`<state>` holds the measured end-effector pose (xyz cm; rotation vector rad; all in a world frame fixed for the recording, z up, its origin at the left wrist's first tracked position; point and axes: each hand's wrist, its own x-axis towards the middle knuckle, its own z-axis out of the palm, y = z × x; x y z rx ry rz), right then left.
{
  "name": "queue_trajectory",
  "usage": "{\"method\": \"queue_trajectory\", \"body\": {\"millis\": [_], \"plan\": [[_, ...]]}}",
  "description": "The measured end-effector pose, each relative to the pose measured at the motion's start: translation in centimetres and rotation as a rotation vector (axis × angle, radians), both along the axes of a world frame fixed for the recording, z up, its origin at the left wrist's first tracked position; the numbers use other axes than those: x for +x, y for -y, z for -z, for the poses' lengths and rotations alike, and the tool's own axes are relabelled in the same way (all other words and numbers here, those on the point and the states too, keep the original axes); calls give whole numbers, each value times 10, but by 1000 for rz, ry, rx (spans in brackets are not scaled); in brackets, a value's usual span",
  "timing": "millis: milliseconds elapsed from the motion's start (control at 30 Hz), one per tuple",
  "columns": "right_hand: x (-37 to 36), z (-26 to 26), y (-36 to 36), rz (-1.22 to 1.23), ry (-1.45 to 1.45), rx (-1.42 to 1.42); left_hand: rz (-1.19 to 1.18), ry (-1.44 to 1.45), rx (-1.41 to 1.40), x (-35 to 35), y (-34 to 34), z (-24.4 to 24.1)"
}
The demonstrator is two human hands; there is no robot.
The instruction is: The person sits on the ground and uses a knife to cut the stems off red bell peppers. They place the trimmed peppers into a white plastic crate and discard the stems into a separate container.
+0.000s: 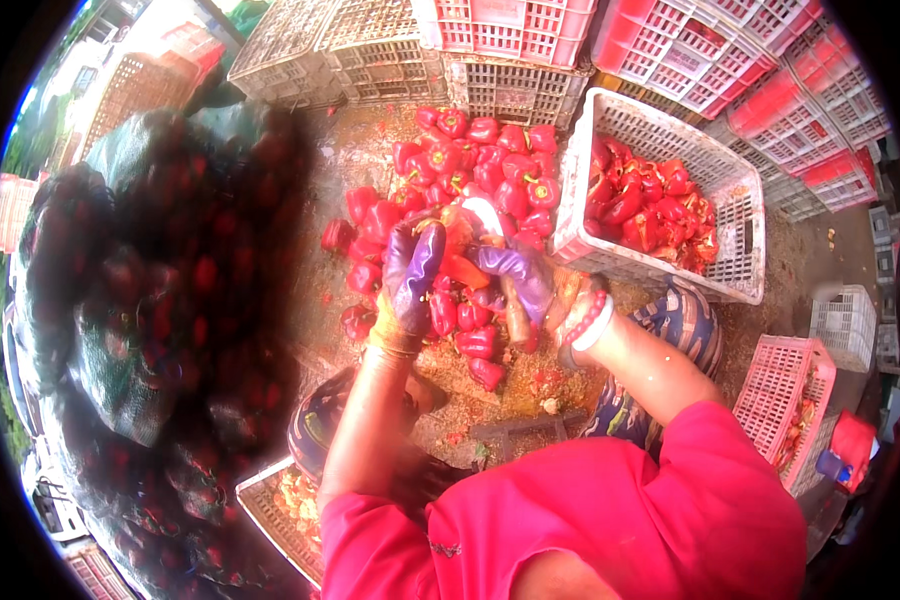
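Both my hands, in purple and orange gloves, are raised over a heap of red bell peppers [487, 172] on the floor. An opened piece of red pepper [465, 270] lies between them. My left hand [412, 277] holds it from the left, thumb and fingers curled. From the right, my right hand [529, 285] closes round a tool with a worn wooden-looking handle [516, 315]; its working end cannot be made out. Right of the heap stands a white plastic crate [754, 225] with broken red pepper pieces [645, 210] inside.
Dark net sacks of red peppers [150, 337] are piled at the left. Stacked plastic crates [517, 82] line the far side. A crate with pale scraps [266, 495] stands at the lower left, a pink crate [769, 375] at the right. Debris covers the wet floor.
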<state>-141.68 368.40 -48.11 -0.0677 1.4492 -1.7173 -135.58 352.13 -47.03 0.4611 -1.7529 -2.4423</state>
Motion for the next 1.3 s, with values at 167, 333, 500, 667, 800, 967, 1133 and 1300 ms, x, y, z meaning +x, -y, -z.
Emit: {"method": "queue_trajectory", "body": {"millis": [167, 333, 500, 667, 800, 967, 1133, 1300], "plan": [[0, 25, 2, 13, -657, 284, 103, 67, -639, 3, 12, 43], [-3, 11, 0, -41, -473, 256, 35, 107, -172, 11, 20, 25], [0, 57, 4, 23, -642, 433, 40, 217, -444, 0, 6, 61], [-6, 45, -15, -66, -954, 1010, -34, -34, -1469, -4, 2, 92], [-73, 7, -76, 132, -1019, 1215, 66, 40, -997, 7, 59, 104], [-76, 5, -114, 52, -862, 752, 325, 241, -205, 2, 15, 73], [-16, 9, -68, -355, -629, 115, 623, 255, -203, 10, -34, -24], [-9, 18, -61, -364, -503, 34, 541, 147, -294, 24, -40, -13]]}}
